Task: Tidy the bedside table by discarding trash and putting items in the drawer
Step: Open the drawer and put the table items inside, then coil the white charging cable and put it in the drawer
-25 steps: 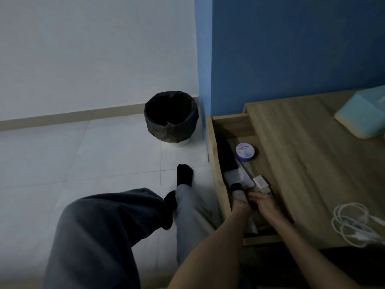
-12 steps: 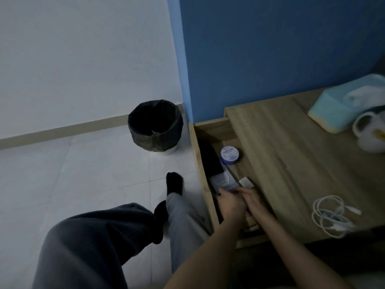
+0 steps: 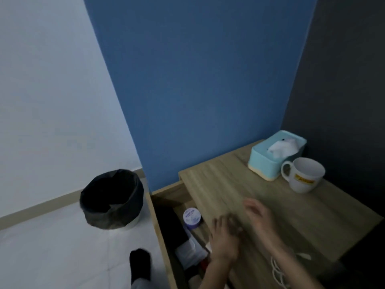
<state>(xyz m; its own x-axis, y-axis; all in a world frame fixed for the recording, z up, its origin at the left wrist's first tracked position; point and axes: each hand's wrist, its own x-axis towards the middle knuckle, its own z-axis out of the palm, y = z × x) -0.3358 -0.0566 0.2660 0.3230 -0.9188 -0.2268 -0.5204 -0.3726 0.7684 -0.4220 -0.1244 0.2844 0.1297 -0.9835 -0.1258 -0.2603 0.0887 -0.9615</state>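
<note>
Step in hand: stowing items in drawer (image 3: 159, 236).
- My left hand (image 3: 224, 240): at drawer edge, blurred, grasp not readable.
- My right hand (image 3: 258, 213): over bedside table (image 3: 229, 184), fingers loose, empty.
- White cable (image 3: 277, 270): on tabletop, beside my right forearm.

Next move, likely: gather cable coils, drop into drawer.

A blue wall (image 3: 198, 80) is seen straight ahead, flanked by a white wall (image 3: 52, 80) on the left and a dark grey wall (image 3: 343, 80) on the right. Pale floor tiles (image 3: 52, 247) are laid below the white wall, and a beige skirting board (image 3: 41, 207) is run along its foot. A pale blue tissue box (image 3: 268, 165) is set near the corner of the blue and grey walls, with a white tissue (image 3: 283, 150) pulled up through its top. A white mug (image 3: 302, 186) is stood upright just beside the box, its handle turned left. What appears to be a yellow label is printed on it, too blurred to be read. A foot in a black sock (image 3: 140, 263) is planted on the tiles.
</note>
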